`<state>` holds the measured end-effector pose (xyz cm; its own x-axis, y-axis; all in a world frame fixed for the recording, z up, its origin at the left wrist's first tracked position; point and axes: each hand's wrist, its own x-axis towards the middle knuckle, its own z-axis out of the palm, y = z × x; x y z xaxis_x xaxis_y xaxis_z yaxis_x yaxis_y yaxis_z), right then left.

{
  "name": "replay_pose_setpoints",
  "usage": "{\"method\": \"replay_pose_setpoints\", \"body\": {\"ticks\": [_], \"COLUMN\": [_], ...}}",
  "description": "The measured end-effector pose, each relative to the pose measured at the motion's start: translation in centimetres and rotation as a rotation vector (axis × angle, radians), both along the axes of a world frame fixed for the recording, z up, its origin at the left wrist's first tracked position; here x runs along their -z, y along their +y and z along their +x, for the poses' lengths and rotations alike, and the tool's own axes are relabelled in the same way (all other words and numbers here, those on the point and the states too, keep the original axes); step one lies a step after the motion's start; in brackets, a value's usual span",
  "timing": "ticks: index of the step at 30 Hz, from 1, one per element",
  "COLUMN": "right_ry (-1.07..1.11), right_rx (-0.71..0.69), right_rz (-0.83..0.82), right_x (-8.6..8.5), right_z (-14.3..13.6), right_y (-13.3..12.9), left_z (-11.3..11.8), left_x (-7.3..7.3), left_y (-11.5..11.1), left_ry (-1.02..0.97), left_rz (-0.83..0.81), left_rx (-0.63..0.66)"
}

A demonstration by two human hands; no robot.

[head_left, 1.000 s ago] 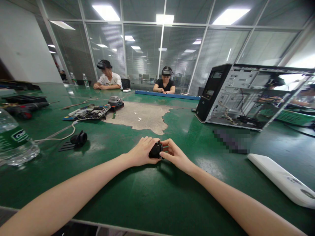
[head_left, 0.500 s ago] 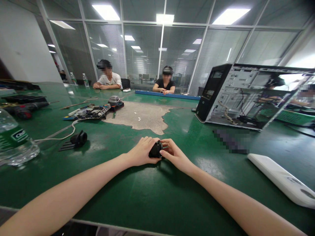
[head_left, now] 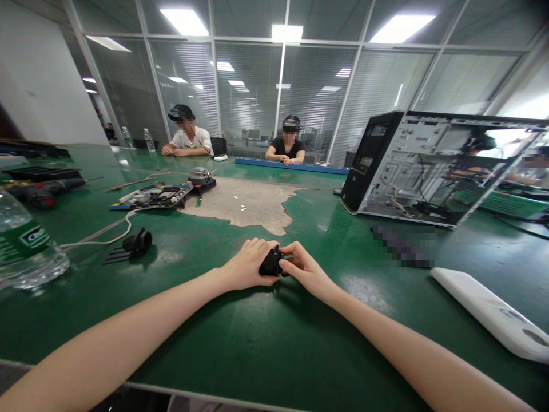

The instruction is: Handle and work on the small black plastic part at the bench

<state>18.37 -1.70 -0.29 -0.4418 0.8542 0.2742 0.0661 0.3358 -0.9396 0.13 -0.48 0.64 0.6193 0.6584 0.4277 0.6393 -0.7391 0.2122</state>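
Just above the green table point(head_left: 257, 343), near the middle of the view, is a small black object point(head_left: 269, 262). My left hand point(head_left: 247, 264) is wrapped round its left side, fingers over the top and thumb below. On its right side, the thumb and fingers of my right hand point(head_left: 302, 269) pinch the black end. What the object is cannot be made out. To the left lies a black part with a round ring and flat prongs point(head_left: 138, 242).
An open computer case point(head_left: 386, 166) stands at the right, with a white device point(head_left: 484, 309) nearer. At left are a water bottle point(head_left: 26, 243), a circuit board point(head_left: 154, 196) and a cable point(head_left: 126, 226). Two people sit across the table; others are at the right.
The fingertips of my right hand have shifted slightly on the black object's right end. My left hand stays in place round it.
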Motion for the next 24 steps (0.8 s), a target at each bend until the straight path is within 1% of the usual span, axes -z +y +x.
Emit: {"method": "replay_pose_setpoints", "body": {"ticks": [7,13,19,24], "right_ry": [-0.045,-0.002,0.022,-0.002], "right_rx": [0.031,-0.035,-0.002,0.01], "right_rz": [0.015,0.008,-0.019,0.003], "right_x": [0.22,0.08,-0.05,0.09], "right_z": [0.04,0.19,0.04,0.01], "right_y": [0.18,0.02,0.0,0.2], "left_z": [-0.07,-0.11,-0.11,-0.02], "left_x": [0.01,0.05,0.02,-0.04], "left_y": [0.03,0.0,-0.03,-0.03], "left_ry": [0.003,0.006,0.0,0.003], "left_rz": [0.002,0.004,0.002,0.003], "left_rx": [0.006,0.004,0.001,0.001]}}
